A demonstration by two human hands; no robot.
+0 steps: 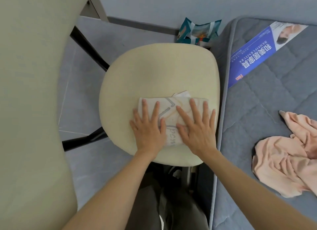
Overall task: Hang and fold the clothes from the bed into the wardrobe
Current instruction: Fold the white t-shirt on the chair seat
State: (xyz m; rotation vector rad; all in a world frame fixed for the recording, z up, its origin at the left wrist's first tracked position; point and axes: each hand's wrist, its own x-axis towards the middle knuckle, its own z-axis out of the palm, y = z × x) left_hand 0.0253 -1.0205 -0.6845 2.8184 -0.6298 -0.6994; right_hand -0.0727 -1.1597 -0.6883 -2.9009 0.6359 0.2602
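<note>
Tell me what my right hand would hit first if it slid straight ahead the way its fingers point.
Nothing soon: the right hand lies flat on the folded white garment, and ahead is only bare chair seat. Past its far rim sits the teal bag, probably lower down.

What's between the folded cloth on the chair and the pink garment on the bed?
Nothing loose in the head view: past the cloth come the chair's rim and bare grey mattress, then the garment.
</note>
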